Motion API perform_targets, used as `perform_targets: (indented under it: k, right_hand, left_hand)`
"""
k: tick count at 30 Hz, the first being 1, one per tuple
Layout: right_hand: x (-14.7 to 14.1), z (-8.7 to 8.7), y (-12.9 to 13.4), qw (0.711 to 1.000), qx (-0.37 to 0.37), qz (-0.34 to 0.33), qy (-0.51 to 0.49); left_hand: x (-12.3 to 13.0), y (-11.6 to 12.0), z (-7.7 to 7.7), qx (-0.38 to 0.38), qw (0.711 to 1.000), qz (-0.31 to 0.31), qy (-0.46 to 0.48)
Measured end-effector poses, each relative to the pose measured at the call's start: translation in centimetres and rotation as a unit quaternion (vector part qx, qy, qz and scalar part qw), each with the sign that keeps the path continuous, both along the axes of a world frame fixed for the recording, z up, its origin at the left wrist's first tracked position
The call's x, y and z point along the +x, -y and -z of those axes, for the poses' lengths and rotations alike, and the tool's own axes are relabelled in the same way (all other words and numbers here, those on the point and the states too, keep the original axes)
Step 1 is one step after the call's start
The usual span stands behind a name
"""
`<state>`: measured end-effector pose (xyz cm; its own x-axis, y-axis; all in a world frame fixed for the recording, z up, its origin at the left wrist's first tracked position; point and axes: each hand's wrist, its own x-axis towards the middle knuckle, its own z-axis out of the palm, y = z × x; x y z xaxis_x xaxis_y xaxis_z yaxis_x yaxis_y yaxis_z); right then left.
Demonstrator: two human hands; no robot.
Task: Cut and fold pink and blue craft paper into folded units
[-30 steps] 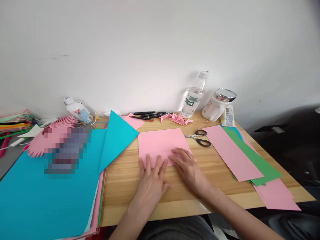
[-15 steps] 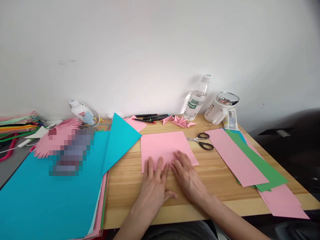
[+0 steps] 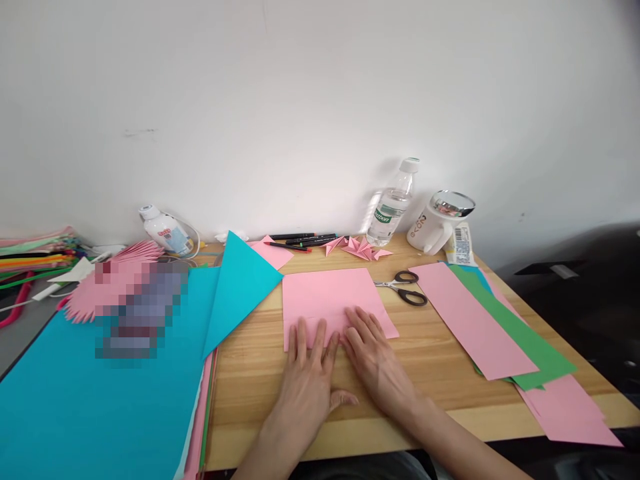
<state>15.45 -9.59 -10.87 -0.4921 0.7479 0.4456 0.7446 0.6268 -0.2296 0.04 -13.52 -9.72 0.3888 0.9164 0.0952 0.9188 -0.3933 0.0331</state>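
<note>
A pink sheet of paper (image 3: 327,293) lies flat on the wooden table, with a faint crease running across its lower part. My left hand (image 3: 309,370) rests on its near left edge, fingers spread and thumb out on the wood. On the near right part of the sheet lies my right hand (image 3: 373,357), its fingers stretched out and slightly bent, nothing gripped. Just right of the paper are scissors (image 3: 404,287) with black handles, the blade tips hidden at the sheet's edge. A folded blue paper triangle (image 3: 240,287) touches or nearly touches the sheet's upper left corner.
Left, a large blue sheet (image 3: 100,407) tops a paper stack. Pink and green strips (image 3: 475,320) lie right. Along the wall stand a water bottle (image 3: 393,207), a white mug (image 3: 435,227) and a white spray-type bottle (image 3: 167,230), with pens (image 3: 300,240) and folded pink pieces (image 3: 363,249).
The view has tilted up slightly, so everything sits a little lower. Both hands stay on the pink paper in nearly the same pose.
</note>
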Motion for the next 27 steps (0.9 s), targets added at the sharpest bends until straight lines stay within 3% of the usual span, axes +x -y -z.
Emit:
perform_targets:
  k: [18, 27]
  right_hand:
    - [0.0, 0.1, 0.0, 1.000, 0.007, 0.010, 0.003]
    - [-0.1, -0.7, -0.5, 1.000, 0.000, 0.012, -0.014]
  left_hand:
    - [-0.8, 0.3, -1.2, -0.026, 0.999, 0.012, 0.035]
    - [-0.7, 0.3, -1.5, -0.036, 0.999, 0.014, 0.034]
